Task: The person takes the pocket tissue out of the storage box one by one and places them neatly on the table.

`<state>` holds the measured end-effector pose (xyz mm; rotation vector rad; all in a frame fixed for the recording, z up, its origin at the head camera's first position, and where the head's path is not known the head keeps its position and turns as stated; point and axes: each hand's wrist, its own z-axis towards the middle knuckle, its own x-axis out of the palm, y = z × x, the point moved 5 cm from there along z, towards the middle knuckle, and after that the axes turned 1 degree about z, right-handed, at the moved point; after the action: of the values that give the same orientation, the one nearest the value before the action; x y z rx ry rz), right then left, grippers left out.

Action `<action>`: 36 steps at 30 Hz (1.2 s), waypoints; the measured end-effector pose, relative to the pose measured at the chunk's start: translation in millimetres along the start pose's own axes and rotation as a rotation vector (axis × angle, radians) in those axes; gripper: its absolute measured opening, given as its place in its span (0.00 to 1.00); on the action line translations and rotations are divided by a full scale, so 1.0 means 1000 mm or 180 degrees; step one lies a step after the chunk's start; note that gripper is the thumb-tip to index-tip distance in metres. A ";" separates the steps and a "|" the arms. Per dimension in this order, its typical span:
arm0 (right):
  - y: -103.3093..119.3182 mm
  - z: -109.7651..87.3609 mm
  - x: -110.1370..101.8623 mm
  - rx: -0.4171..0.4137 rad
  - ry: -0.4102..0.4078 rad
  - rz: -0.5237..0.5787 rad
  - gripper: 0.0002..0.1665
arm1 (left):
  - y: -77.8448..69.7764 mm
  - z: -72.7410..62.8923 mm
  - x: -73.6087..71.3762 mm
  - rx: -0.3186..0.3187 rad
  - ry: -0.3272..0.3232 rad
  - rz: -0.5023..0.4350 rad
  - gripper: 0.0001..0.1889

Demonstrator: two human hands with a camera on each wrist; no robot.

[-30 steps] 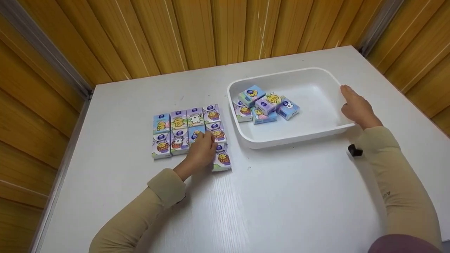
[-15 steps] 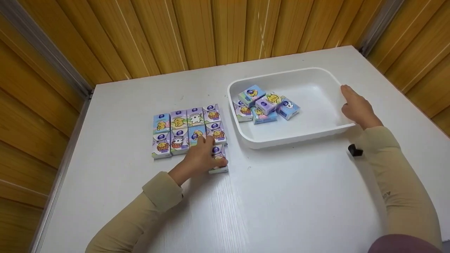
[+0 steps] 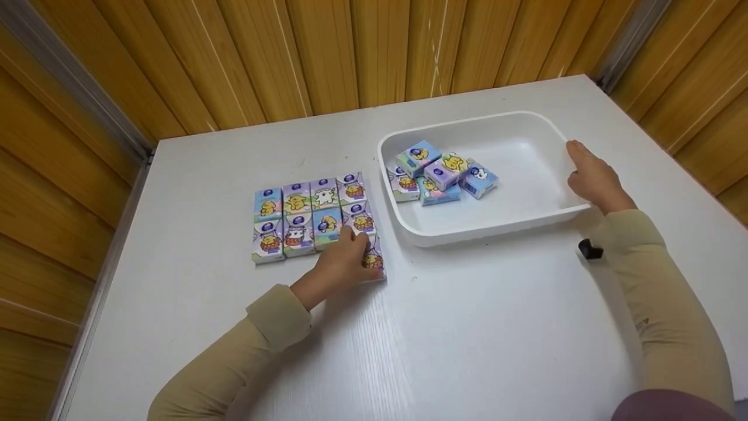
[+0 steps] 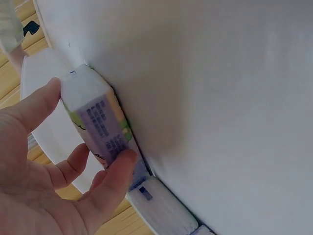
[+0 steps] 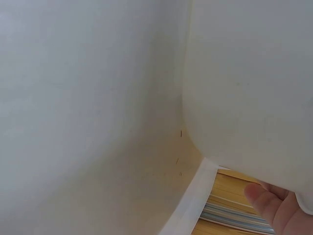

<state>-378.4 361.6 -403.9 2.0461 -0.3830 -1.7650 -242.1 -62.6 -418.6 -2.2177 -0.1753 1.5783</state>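
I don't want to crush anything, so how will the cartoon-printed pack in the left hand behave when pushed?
The cartoon-printed pack probably keeps its shape: its edges look fairly straight in the left hand. Its flat, blocky sides make rolling unlikely. Lying so close to neighbouring packs, it may nudge them if pushed their way.

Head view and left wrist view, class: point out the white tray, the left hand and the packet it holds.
White tray [image 3: 534, 181]: head view, bare part of its floor.
Left hand [image 3: 338, 265]: head view, back of the hand.
Held packet [image 4: 99, 121]: left wrist view, side with printed lettering.
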 end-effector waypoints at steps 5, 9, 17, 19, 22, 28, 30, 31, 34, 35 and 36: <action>0.001 -0.001 -0.001 -0.0098 0.0001 -0.0042 0.37 | -0.005 0.001 -0.007 0.0003 0.0021 0.0257 0.29; 0.002 -0.001 -0.002 -0.0088 -0.0050 -0.0070 0.36 | -0.013 0.003 -0.020 -0.0056 -0.0028 0.0429 0.27; 0.002 0.000 -0.001 -0.0037 -0.0073 -0.0039 0.36 | -0.038 0.013 -0.031 0.0387 -0.0356 0.0262 0.28; 0.002 0.000 -0.001 -0.0015 -0.0091 -0.0026 0.36 | -0.043 0.016 -0.028 0.0481 -0.0281 0.0209 0.32; 0.002 0.001 0.000 0.0013 -0.0105 -0.0013 0.37 | -0.049 0.021 -0.020 0.0538 -0.0107 0.0180 0.36; 0.000 0.001 0.000 -0.0002 -0.0073 -0.0009 0.36 | -0.058 0.027 -0.013 0.0616 -0.0031 0.0432 0.37; 0.001 0.001 0.000 -0.0035 -0.0051 -0.0036 0.36 | -0.061 0.027 -0.014 0.0629 -0.0048 0.0556 0.37; 0.001 0.001 -0.001 -0.0051 -0.0040 -0.0047 0.36 | -0.062 0.028 -0.015 0.0631 -0.0057 0.0595 0.36; 0.001 0.001 -0.001 -0.0076 -0.0020 -0.0049 0.36 | -0.065 0.028 -0.017 0.0628 -0.0069 0.0716 0.35; 0.001 0.001 -0.001 -0.0073 -0.0037 -0.0043 0.36 | -0.066 0.028 -0.018 0.0614 -0.0064 0.0733 0.35; 0.001 0.000 -0.001 -0.0071 -0.0047 -0.0035 0.36 | -0.067 0.028 -0.018 0.0609 -0.0066 0.0761 0.35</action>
<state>-378.8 361.7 -402.6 2.0249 -0.3555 -1.7838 -265.9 -0.8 -383.9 -2.1357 0.2345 1.6627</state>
